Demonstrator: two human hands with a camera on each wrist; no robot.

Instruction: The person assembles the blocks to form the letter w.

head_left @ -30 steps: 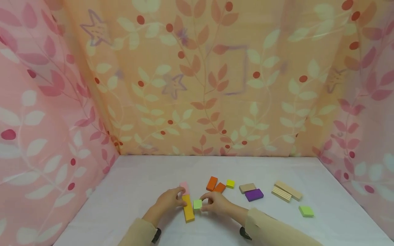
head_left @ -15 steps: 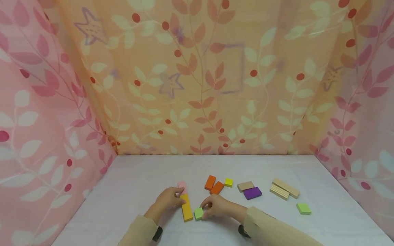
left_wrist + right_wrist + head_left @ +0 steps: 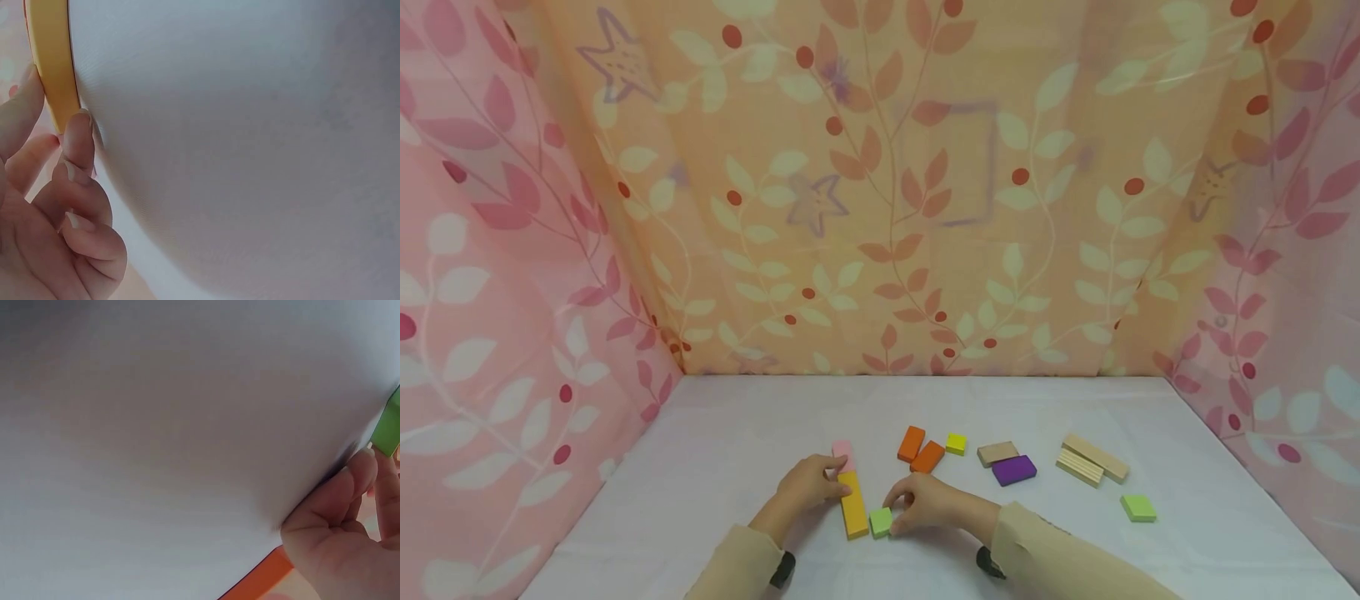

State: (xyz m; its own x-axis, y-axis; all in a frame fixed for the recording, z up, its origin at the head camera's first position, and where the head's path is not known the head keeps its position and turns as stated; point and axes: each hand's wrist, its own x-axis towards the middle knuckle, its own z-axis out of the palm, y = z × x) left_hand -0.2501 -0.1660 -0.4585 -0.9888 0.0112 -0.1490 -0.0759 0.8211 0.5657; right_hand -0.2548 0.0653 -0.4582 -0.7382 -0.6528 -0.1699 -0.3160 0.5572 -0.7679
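In the head view a long yellow block (image 3: 853, 512) lies end to end with a small pink block (image 3: 842, 451) on the white table. My left hand (image 3: 803, 485) pinches the yellow block near where the two meet, a finger reaching to the pink one. The left wrist view shows the yellow block (image 3: 53, 62) between thumb and fingers. Just right of the yellow block's near end sits a light green block (image 3: 881, 523). My right hand (image 3: 927, 502) holds it between thumb and forefinger; in the right wrist view this green block (image 3: 387, 428) is partly cut off.
Beyond the right hand lie two orange blocks (image 3: 927, 457) and a yellow cube (image 3: 956, 444). Farther right are a tan block (image 3: 997, 452), a purple block (image 3: 1014, 471), two wooden pieces (image 3: 1096, 458) and another green block (image 3: 1138, 508). Patterned curtains (image 3: 880, 250) enclose the table.
My right hand has brought the green block down toward me and then slightly left, beside the yellow block's near end. My left hand stays at the yellow block.
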